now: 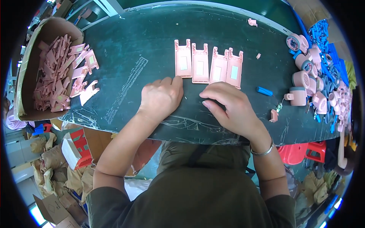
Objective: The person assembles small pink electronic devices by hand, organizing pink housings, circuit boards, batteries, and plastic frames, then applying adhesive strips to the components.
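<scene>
Several pink plastic housing panels [200,64] stand in a row on the dark green table, each with a pale rectangular patch inside and two prongs at its far end. My left hand [162,95] rests knuckles-up by the near end of the leftmost panel [183,60], fingers curled under; whether anything is in them is hidden. Just below the right-hand panels [234,72], my right hand [230,106] curves over the tabletop. Its thumb and forefinger are apart, with nothing visible between them.
A cardboard box [26,72] heaped with pink parts stands at the left, some spilling over its edge. Pink-and-grey round housings [298,97] and blue pieces pile up at the right. A blue cylinder [264,91] and a small pink piece [273,116] lie near my right hand.
</scene>
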Motion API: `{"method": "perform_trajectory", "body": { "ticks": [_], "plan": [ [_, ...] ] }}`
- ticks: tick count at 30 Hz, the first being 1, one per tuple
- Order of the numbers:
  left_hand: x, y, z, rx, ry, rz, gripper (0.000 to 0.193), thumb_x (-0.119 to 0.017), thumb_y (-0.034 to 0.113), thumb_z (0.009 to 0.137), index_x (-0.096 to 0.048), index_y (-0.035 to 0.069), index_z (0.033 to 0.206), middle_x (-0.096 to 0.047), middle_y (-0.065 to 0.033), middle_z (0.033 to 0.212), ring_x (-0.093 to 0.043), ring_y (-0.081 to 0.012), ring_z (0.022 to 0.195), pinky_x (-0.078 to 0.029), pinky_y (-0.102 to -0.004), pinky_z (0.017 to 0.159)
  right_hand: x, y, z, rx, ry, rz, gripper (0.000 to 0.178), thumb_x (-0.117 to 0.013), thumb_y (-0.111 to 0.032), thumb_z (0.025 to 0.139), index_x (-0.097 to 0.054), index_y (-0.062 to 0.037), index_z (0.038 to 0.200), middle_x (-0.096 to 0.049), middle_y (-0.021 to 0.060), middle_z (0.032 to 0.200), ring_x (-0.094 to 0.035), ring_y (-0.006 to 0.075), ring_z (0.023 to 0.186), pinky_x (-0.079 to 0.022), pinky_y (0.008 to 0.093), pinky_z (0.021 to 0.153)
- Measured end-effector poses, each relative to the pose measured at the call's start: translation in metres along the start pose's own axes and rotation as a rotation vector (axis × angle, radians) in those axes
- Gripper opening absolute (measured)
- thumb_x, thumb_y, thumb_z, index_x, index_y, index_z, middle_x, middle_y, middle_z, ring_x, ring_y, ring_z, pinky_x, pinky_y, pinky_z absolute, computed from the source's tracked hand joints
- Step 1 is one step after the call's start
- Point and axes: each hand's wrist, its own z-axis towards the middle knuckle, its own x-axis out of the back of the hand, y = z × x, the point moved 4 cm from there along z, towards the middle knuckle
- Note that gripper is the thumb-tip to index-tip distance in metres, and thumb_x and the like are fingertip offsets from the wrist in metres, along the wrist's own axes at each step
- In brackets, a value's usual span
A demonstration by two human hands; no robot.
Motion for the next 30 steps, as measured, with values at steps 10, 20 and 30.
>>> {"method": "perform_trajectory", "body": {
  "ticks": [10,20,30],
  "plan": [
    [0.047,-0.137,-0.163,1.032,0.82,-1.522,0.014,-0.049,0.017,0.085,-0.046,0.007,0.075,-0.04,-0.0009,0.059,-0.036,-0.0106,0.049,-0.028,-0.0246,0.044,0.038,0.006,-0.056,-0.215,0.102,-0.095,0.012,-0.06,0.002,0.077,-0.061,0.0017,0.09,-0.063,0.0133,0.089,-0.061,0.0248,0.083,-0.047,0.0304,0.075],
    [-0.14,-0.234,-0.446,1.603,-0.265,-0.188,0.045,-0.045,0.041,0.086,-0.06,0.001,0.102,-0.06,-0.0253,0.104,-0.057,-0.0394,0.1,-0.043,-0.0468,0.087,0.024,-0.009,-0.052,-0.25,0.014,-0.167,0.01,-0.059,-0.002,0.079,-0.06,0.002,0.088,-0.062,0.0135,0.088,-0.06,0.0228,0.082,-0.045,0.0291,0.075],
    [-0.061,-0.282,-0.4,1.302,0.16,0.145,0.02,-0.056,0.025,0.086,-0.066,0.008,0.086,-0.066,-0.0138,0.079,-0.065,-0.0306,0.071,-0.053,-0.0368,0.066,0.007,-0.024,-0.034,-0.209,0.007,-0.098,0.013,-0.062,0.0,0.076,-0.062,0.0,0.09,-0.062,0.0138,0.087,-0.06,0.0273,0.078,-0.047,0.0322,0.071]
  ]
}}
